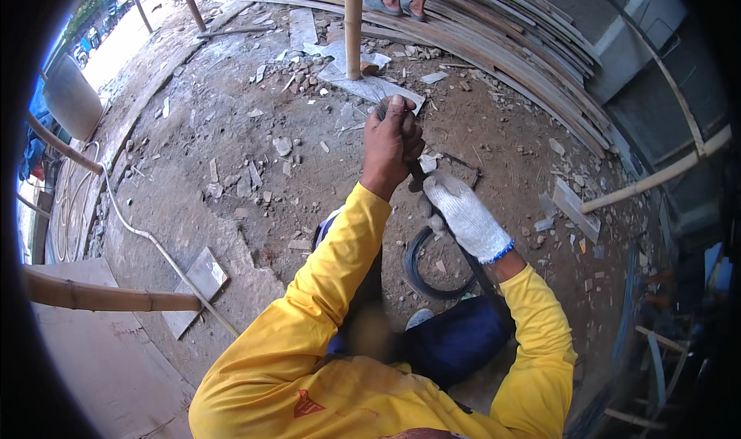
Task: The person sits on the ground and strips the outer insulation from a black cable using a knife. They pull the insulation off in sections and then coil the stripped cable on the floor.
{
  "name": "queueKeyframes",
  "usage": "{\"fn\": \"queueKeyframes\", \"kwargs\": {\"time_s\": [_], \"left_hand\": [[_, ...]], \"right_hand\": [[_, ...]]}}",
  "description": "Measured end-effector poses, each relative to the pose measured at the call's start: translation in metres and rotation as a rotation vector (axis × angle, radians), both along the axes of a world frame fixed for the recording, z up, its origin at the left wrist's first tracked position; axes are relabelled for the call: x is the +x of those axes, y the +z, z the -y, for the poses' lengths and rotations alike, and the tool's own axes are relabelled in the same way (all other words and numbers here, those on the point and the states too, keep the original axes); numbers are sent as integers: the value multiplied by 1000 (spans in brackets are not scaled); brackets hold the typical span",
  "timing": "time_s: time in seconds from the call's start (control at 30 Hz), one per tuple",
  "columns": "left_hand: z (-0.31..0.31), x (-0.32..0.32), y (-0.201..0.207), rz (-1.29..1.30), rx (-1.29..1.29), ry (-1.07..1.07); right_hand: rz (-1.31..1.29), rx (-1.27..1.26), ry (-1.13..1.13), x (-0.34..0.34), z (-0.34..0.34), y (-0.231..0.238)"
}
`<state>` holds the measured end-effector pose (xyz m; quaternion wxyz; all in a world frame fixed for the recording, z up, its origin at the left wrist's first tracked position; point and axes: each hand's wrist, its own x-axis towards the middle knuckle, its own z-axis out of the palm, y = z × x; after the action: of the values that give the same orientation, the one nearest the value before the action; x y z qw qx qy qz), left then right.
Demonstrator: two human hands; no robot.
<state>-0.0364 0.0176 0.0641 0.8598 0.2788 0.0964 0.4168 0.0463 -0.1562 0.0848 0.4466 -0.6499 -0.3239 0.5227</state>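
My left hand (395, 142) is bare and closed around a bundle of thin wires (380, 109), whose ends fan out past the thumb. Just below and to its right, my right hand (467, 214) wears a white knitted glove with a blue cuff. Its fingers are curled around a dark tool handle (417, 178), which reaches up to the left fist; most of the tool is hidden. Under the gloved hand, a coil of dark wire (411, 263) lies on the ground. A thin bent metal rod (472, 170) lies beyond the glove.
A bamboo post (353, 30) stands on a board ahead. Long timber planks (494, 42) are stacked at the back, where another person's feet (403, 5) stand. Bamboo poles (116, 294) jut in from both sides. A pale hose (147, 234) crosses the rubble-strewn dirt at left.
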Motion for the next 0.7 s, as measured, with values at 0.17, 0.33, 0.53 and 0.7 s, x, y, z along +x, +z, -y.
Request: {"fn": "queueKeyframes", "kwargs": {"time_s": [0.17,0.33,0.53,0.7], "left_hand": [[7,-3,9,42,55,-25],[-7,-7,4,-86,-160,-29],[-18,-21,-2,-94,314,-394],[-10,-13,-2,125,135,-339]], "right_hand": [[424,343,-41,-7,-14,7],[34,87,-203,5,-6,30],[91,70,-225,5,-4,40],[-173,44,-79,14,-4,38]]}}
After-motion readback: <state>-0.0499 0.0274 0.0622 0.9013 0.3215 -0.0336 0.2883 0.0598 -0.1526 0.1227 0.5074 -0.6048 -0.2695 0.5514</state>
